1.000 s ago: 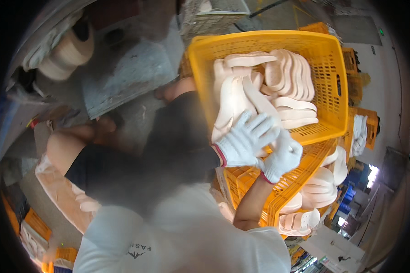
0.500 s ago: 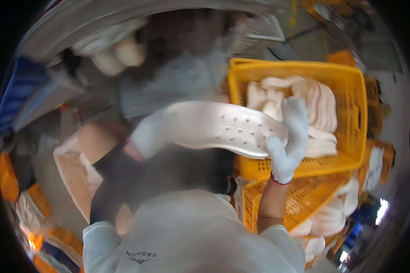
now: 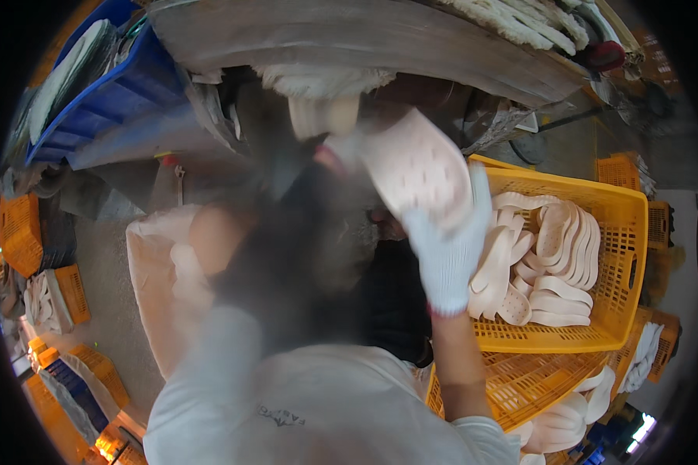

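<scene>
Evidently the right hand, gloved in white, is closed around the lower end of a pale pink insole, thumb on the near face and fingers along its right edge. The left hand is at the insole's upper-left side, but blur hides whether its fingers are closed. The insole is tilted, just above the centre of the frame, its row of small dimples facing up

Just left of it, near the upper middle, a pale drum-like part sits under a shaggy white fringe; whether it touches the left glove I cannot tell. A grey ledge spans the top. Right of centre, a yellow crate contains more insoles, some nested upright, others lying loose; a second yellow crate shows beneath it

As I judge it, smooth foam against knitted gloves could slip if the right pinch loosens, twisting the piece. Tilted so near the drum-like part and ledge, its upper end could also knock either one and bend, should the left hand's hold be weak
</scene>
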The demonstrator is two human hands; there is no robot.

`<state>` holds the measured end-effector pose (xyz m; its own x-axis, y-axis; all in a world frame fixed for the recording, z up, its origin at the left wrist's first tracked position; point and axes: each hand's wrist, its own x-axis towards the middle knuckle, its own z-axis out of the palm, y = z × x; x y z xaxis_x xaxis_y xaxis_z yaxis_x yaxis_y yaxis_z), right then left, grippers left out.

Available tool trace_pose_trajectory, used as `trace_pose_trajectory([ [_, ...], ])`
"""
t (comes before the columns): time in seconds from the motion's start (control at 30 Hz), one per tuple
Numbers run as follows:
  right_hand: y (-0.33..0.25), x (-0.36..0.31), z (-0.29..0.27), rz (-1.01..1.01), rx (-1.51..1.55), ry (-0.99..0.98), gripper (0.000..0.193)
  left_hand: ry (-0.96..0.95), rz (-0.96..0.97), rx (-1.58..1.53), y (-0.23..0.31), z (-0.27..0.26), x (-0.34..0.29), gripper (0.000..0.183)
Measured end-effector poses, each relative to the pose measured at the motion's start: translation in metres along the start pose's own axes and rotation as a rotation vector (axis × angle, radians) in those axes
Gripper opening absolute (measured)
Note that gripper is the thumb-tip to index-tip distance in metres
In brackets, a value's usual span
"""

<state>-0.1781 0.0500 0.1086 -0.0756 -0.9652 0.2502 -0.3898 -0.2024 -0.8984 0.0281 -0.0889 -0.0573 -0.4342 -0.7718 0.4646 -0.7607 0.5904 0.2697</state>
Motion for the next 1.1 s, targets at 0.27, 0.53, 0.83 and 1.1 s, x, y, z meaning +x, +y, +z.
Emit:
trace_pose_trajectory([
  [0.27, 0.040, 0.099, 0.065, 0.357, -0.005, -0.108, 0.070, -0.302, -0.674, -0.329, 0.021, -0.036, -0.031, 0.058],
  [0.53, 0.049, 0.105, 0.086, 0.387, -0.112, -0.232, 0.088, -0.031, -0.994, -1.321, 0.062, -0.083, -0.023, 0.051],
  [0.83, 0.000, 0.026, 0.040, 0.236, -0.151, -0.003, 0.078, 0.297, -0.760, -0.869, 0.070, 0.037, 0.007, 0.046],
  [1.1, 0.031, 0.092, 0.047, -0.046, -0.073, -0.098, 0.037, 0.323, -0.821, -1.376, 0.048, -0.013, -0.076, 0.038],
])
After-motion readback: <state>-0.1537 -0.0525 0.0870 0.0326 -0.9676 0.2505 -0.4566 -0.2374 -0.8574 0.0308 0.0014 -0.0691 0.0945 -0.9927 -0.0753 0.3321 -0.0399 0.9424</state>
